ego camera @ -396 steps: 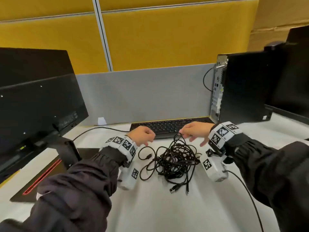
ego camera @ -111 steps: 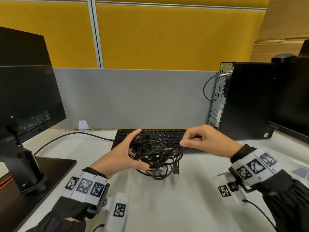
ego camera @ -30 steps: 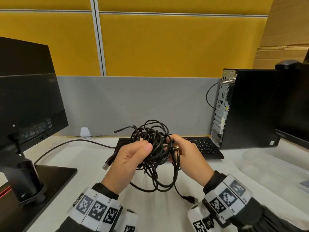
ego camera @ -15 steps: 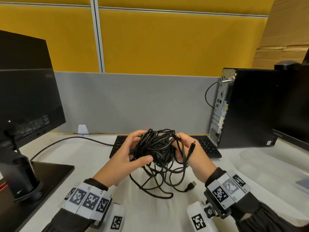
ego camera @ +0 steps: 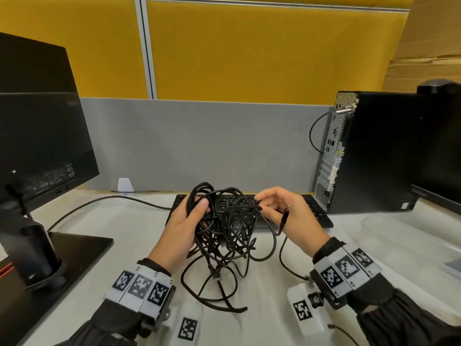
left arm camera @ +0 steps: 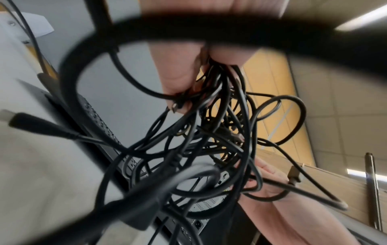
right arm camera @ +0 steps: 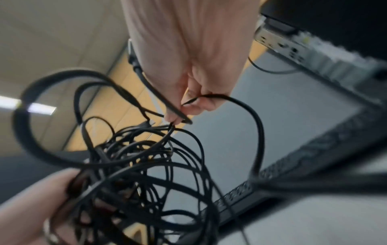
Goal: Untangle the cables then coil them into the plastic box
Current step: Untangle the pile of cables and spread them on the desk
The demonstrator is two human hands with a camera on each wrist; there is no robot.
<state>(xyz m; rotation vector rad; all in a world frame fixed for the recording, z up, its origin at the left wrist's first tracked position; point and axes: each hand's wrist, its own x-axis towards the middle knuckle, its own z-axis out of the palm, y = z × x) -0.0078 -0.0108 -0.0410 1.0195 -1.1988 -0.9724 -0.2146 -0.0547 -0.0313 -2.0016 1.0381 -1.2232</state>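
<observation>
I hold the cable tangle (ego camera: 225,221) above the table (ego camera: 262,318), in front of the keyboard (ego camera: 314,211), with its lower loops trailing down onto the table surface. My left hand (ego camera: 185,221) is curled around the left side of the bundle, thumb pressed over several strands. My right hand (ego camera: 287,213) pinches one strand (right arm camera: 251,119) between thumb and fingertips at the right edge of the bundle; a plug end (ego camera: 284,219) hangs beside that palm. Risk, in my judgement: pulling this strand sideways while the left hand clamps the mass would cinch crossing loops into a tighter knot. A second risk is the hanging loops snagging the keyboard edge or the trailing connectors catching inside other loops. The tangle has no single heading; as a mass it is taller than wide, its long axis running roughly vertical from the top loops down to the table. The pinched strand leads rightward out of the bundle. The plastic box (ego camera: 399,236) lies on the table to the right, well apart from the cables.
</observation>
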